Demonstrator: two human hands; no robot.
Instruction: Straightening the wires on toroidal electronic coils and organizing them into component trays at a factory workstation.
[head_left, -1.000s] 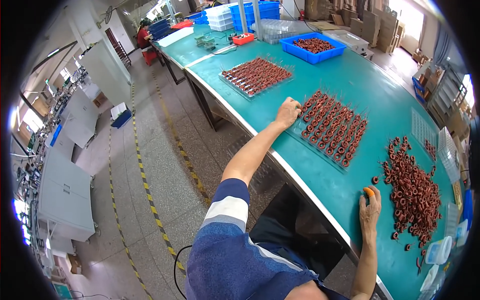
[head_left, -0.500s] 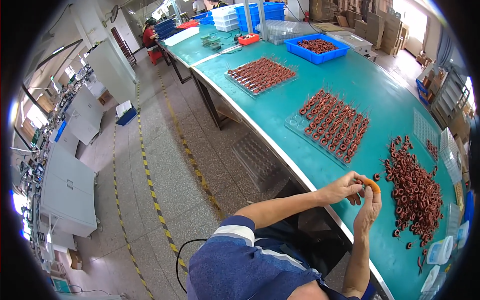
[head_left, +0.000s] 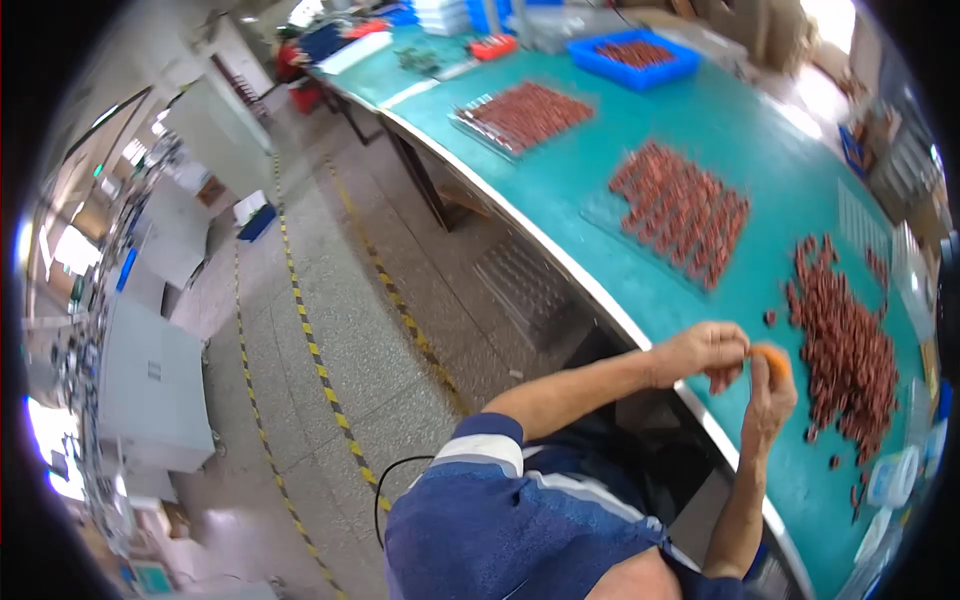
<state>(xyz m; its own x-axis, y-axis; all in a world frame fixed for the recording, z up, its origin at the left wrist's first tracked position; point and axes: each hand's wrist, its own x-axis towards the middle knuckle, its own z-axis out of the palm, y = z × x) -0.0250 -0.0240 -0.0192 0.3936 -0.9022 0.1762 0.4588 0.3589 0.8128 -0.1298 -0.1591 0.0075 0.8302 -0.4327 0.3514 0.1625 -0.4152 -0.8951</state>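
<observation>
Over the near edge of the green table, my left hand and my right hand meet with bent, pinched fingers. An orange finger cover sits on a finger of my right hand. Whatever lies between the fingertips is too small and blurred to make out. Just beyond the hands, to the right, spreads a heap of loose reddish-brown wire-wound rings. One single ring lies apart at its left. Farther off, rows of such rings fill most of a clear plastic tray.
Farther along the green table stand a second filled tray and a blue bin of rings. A white tub is by the right edge. A clear tray lies below the table's left edge. A person in red sits far off.
The view has shifted and blurred, so the table things sit a little higher and to the right. My left fingers are drawn closer together; both hands stay close to each other.
</observation>
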